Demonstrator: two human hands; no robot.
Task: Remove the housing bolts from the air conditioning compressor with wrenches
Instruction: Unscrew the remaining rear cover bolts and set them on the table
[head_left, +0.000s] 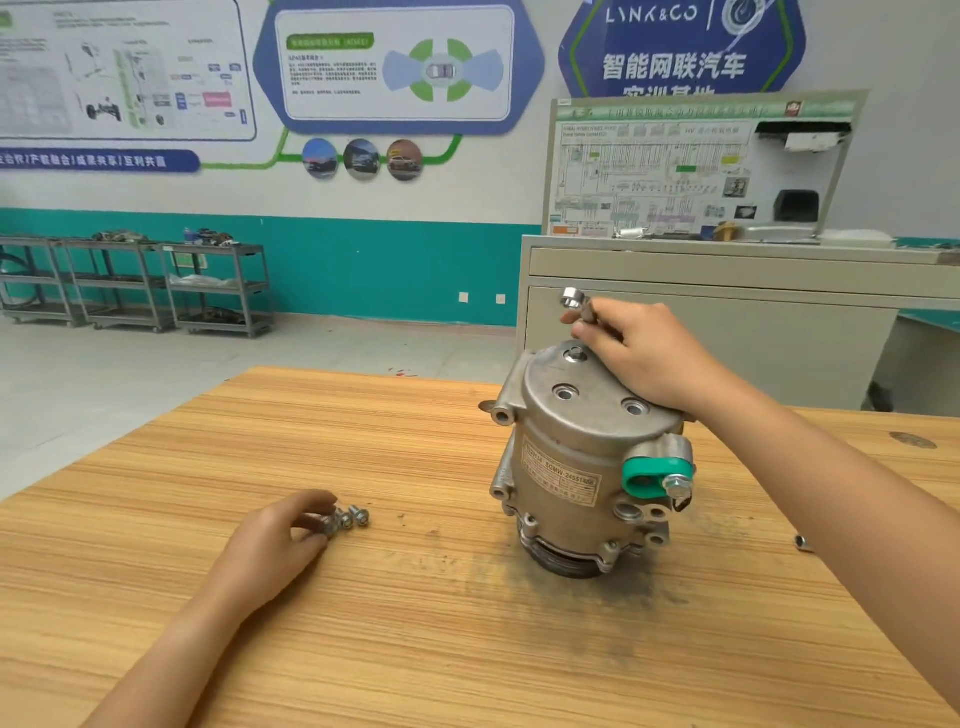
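The compressor (566, 467), right of centre, looks heavy and rigid; I'd brace its cap. My right hand (649, 353) grips the wrench (574, 301), left hand (275, 540) pinches a bolt (324, 522).

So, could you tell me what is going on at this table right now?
A person is working on an air conditioning compressor standing upright on the wooden table. Their right hand rests on its top, holding a wrench. Their left hand pinches one of several loose bolts lying on the table.
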